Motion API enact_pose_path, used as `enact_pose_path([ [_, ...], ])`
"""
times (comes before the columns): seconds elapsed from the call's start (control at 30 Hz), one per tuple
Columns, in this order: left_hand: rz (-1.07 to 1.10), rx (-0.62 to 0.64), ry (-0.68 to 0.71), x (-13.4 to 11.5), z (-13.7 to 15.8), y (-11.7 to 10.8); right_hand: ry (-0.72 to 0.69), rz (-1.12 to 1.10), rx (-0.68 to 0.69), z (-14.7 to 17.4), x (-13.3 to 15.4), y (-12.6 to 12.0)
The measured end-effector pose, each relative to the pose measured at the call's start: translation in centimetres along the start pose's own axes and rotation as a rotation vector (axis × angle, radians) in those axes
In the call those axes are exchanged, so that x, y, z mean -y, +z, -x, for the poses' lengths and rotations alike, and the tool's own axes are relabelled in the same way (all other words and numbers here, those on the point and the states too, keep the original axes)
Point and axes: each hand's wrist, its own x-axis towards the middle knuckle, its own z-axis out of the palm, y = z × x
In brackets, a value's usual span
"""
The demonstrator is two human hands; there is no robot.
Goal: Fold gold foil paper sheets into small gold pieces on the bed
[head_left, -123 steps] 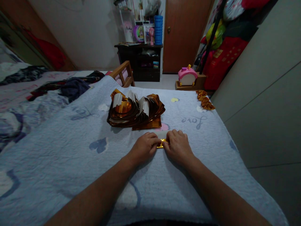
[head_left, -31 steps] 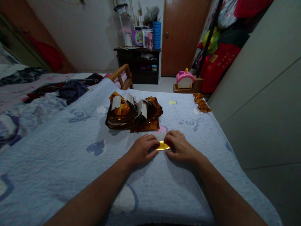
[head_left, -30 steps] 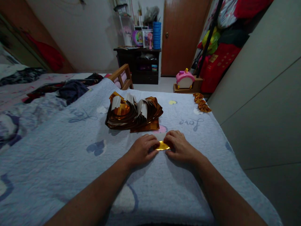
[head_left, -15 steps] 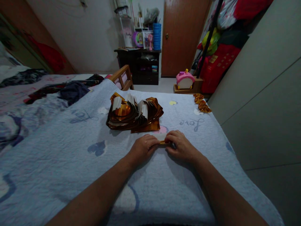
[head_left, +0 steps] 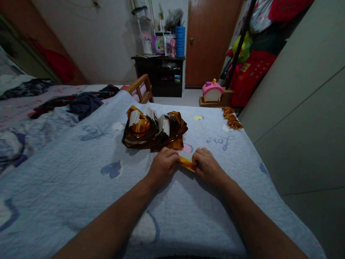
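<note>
Between my two hands is a sheet of gold foil paper [head_left: 187, 163], partly folded, with its shiny gold side toward me and a pale side behind. My left hand [head_left: 165, 164] pinches its left end, fingers curled. At the right end my right hand [head_left: 206, 165] grips it with bent fingers. My fingers hide both ends of the sheet. Just beyond my left hand lies a large stack of gold foil paper [head_left: 145, 135], curled into rolls with white-backed parts showing.
A light blue patterned bedspread [head_left: 107, 201] spreads under everything. Several crumpled-looking gold foil pieces [head_left: 232, 118] lie at its far right edge. Dark clothes [head_left: 86, 104] are heaped at the left. Past the bed stand a wooden chair [head_left: 141, 88] and a pink toy [head_left: 212, 91].
The gold strip between my hands has tilted and shows more of its gold face. My left hand has shifted slightly up and left, my right hand slightly to the right.
</note>
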Motion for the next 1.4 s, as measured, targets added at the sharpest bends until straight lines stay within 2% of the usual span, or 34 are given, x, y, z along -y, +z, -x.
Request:
enact_pose_path([
  [0.17,-0.063,0.104,-0.033,-0.6,-0.2,0.2,-0.006,0.051,0.079,0.0,0.8,0.0],
  [0.37,-0.103,0.200,0.071,-1.4,0.0,0.6,-0.004,0.122,0.182,0.2,1.2,0.1],
  [0.53,-0.005,0.271,0.089,-1.2,0.1,0.6,0.000,0.119,0.214,0.5,1.7,-0.3],
  [0.77,0.180,0.313,0.091,-1.3,0.3,-0.7,-0.025,-0.040,0.258,0.5,1.7,-0.4],
  [0.87,0.248,0.294,0.058,-1.4,0.3,-1.1,-0.026,-0.110,0.272,0.5,1.6,-0.5],
  [1.0,0.229,0.293,-0.003,-1.3,0.1,-0.8,-0.017,-0.162,0.293,0.5,1.5,-0.7],
  [1.4,0.265,0.340,-0.060,-0.9,0.2,0.0,0.002,-0.172,0.302,0.5,1.5,-0.6],
])
